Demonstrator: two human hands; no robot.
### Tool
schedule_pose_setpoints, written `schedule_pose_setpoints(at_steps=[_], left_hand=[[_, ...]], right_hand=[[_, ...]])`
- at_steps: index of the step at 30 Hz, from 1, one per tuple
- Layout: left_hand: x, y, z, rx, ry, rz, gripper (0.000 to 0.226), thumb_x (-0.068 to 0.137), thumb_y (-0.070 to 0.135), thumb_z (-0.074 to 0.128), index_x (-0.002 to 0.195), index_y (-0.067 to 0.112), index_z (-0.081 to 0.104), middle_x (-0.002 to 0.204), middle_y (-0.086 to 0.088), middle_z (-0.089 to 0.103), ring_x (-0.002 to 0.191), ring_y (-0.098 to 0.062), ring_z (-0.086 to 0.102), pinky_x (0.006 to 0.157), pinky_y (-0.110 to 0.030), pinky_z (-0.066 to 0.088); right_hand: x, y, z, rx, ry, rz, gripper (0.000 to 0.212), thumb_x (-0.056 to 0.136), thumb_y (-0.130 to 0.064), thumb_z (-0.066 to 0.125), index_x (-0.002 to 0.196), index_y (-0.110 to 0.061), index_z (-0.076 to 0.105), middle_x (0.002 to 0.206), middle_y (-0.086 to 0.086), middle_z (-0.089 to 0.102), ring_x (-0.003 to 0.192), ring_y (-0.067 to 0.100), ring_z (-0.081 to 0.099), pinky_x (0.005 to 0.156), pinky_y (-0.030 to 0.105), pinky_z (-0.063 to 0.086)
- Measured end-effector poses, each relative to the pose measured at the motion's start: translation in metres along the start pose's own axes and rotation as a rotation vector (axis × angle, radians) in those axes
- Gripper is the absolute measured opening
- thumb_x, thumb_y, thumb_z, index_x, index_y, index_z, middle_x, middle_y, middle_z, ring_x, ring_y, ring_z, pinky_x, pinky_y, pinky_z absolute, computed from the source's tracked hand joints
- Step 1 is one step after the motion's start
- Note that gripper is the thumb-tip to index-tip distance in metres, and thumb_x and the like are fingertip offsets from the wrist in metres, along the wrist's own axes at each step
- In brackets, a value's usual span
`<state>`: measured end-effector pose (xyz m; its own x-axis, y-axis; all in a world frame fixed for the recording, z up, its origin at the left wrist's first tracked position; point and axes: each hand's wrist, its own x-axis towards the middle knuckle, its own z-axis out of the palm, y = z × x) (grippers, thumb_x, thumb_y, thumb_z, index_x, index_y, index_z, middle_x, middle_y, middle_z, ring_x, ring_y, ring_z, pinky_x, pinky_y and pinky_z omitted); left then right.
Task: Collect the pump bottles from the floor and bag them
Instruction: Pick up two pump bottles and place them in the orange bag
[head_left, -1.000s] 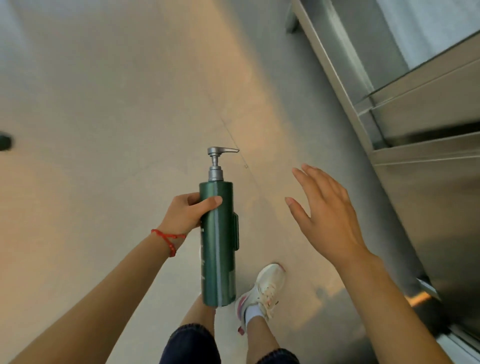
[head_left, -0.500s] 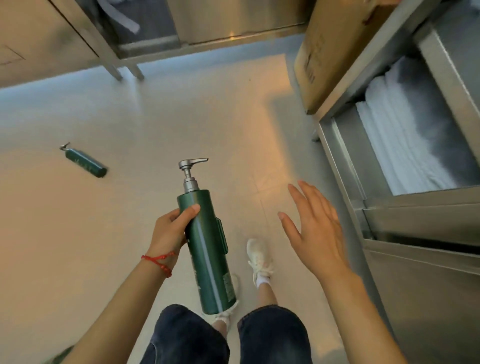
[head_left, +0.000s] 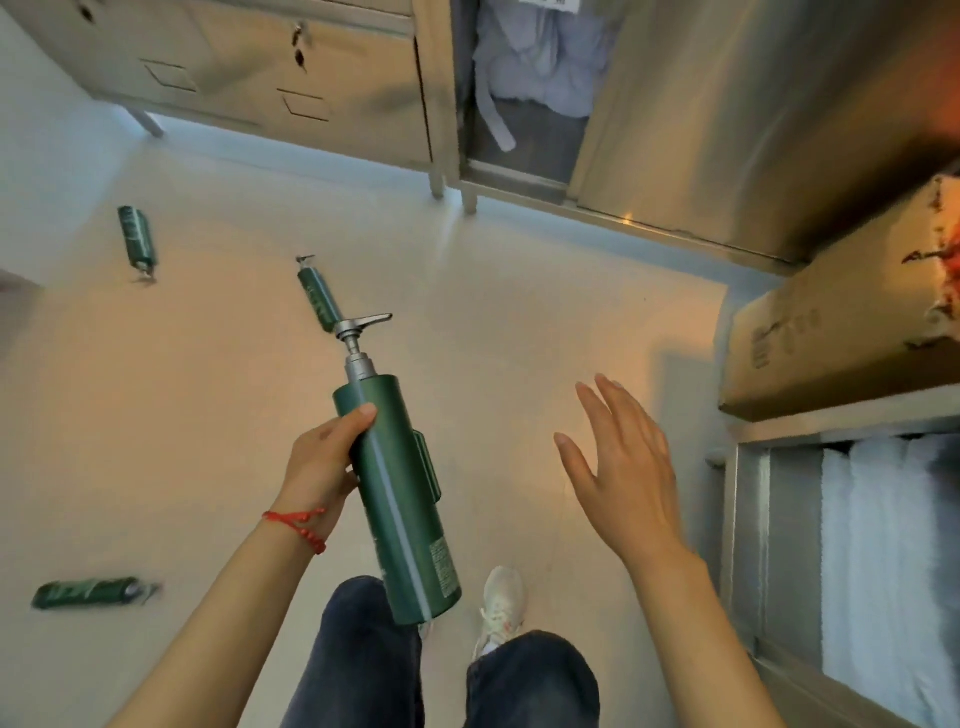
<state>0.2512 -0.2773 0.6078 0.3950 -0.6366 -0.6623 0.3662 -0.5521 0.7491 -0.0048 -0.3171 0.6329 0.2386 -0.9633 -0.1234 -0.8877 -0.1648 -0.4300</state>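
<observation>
Cylindrical green pump bottle (head_left: 397, 499), metal nozzle

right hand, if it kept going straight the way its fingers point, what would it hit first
Probably nothing soon: the open right hand points up-frame over bare floor. The steel cabinet at the far end looks first in line, though depth is unclear.

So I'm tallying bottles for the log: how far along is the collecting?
Nothing shows as bagged; no bag is in view. The left hand grips one dark green pump bottle; the right hand is open and holds nothing. Three more green bottles lie on the pale floor: far left, centre, near left.
</observation>
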Motion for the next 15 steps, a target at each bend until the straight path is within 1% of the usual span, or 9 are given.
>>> schedule_pose_setpoints(at_steps=[3, 7, 9, 11, 13, 15], left_hand=[[0.016, 0.019, -0.034, -0.042, 0.072, 0.009, 0.018, 0.08, 0.028, 0.062, 0.08, 0.011, 0.066, 0.085, -0.013, 0.068, 0.083, -0.029, 0.063, 0.07, -0.039, 0.052], [0.049, 0.042, -0.087, -0.118, 0.154, -0.015, 0.022, 0.077, 0.032, 0.064, 0.082, 0.011, 0.067, 0.088, -0.014, 0.07, 0.083, -0.029, 0.065, 0.072, -0.04, 0.053], [0.072, 0.055, -0.113, -0.134, 0.19, -0.019, 0.021, 0.077, 0.032, 0.065, 0.08, 0.012, 0.067, 0.085, -0.012, 0.07, 0.081, -0.027, 0.065, 0.07, -0.038, 0.052], [0.097, 0.07, -0.136, -0.13, 0.211, -0.02, 0.019, 0.077, 0.031, 0.065, 0.076, 0.013, 0.068, 0.077, -0.006, 0.072, 0.076, -0.022, 0.067, 0.062, -0.034, 0.052], [0.117, 0.086, -0.157, -0.116, 0.224, -0.021, 0.018, 0.077, 0.031, 0.066, 0.074, 0.014, 0.067, 0.065, 0.002, 0.073, 0.064, -0.013, 0.068, 0.051, -0.025, 0.052], [0.137, 0.105, -0.175, -0.112, 0.207, -0.006, 0.019, 0.075, 0.032, 0.066, 0.075, 0.013, 0.067, 0.061, 0.006, 0.073, 0.058, -0.007, 0.067, 0.044, -0.019, 0.05]], right_hand=[[0.038, -0.044, 0.011, 0.005, -0.049, -0.09, 0.049, 0.091, -0.032, 0.049, 0.136, -0.015, 0.039, 0.146, 0.01, 0.038, 0.135, 0.026, 0.033, 0.108, 0.036, 0.024], [0.09, -0.105, 0.035, -0.017, -0.121, -0.182, 0.052, 0.092, -0.04, 0.043, 0.139, -0.02, 0.034, 0.15, 0.006, 0.032, 0.138, 0.024, 0.029, 0.109, 0.034, 0.019], [0.117, -0.136, 0.049, -0.028, -0.156, -0.21, 0.053, 0.092, -0.041, 0.041, 0.14, -0.021, 0.032, 0.151, 0.005, 0.031, 0.139, 0.022, 0.027, 0.108, 0.032, 0.016], [0.145, -0.166, 0.064, -0.028, -0.184, -0.226, 0.053, 0.092, -0.041, 0.041, 0.14, -0.021, 0.031, 0.151, 0.005, 0.03, 0.139, 0.022, 0.026, 0.108, 0.031, 0.015], [0.17, -0.194, 0.077, -0.028, -0.214, -0.23, 0.054, 0.092, -0.042, 0.04, 0.141, -0.023, 0.029, 0.152, 0.004, 0.028, 0.14, 0.02, 0.024, 0.109, 0.03, 0.014], [0.193, -0.22, 0.087, -0.013, -0.227, -0.229, 0.054, 0.092, -0.044, 0.04, 0.141, -0.024, 0.029, 0.152, 0.004, 0.029, 0.139, 0.021, 0.025, 0.108, 0.031, 0.015]])
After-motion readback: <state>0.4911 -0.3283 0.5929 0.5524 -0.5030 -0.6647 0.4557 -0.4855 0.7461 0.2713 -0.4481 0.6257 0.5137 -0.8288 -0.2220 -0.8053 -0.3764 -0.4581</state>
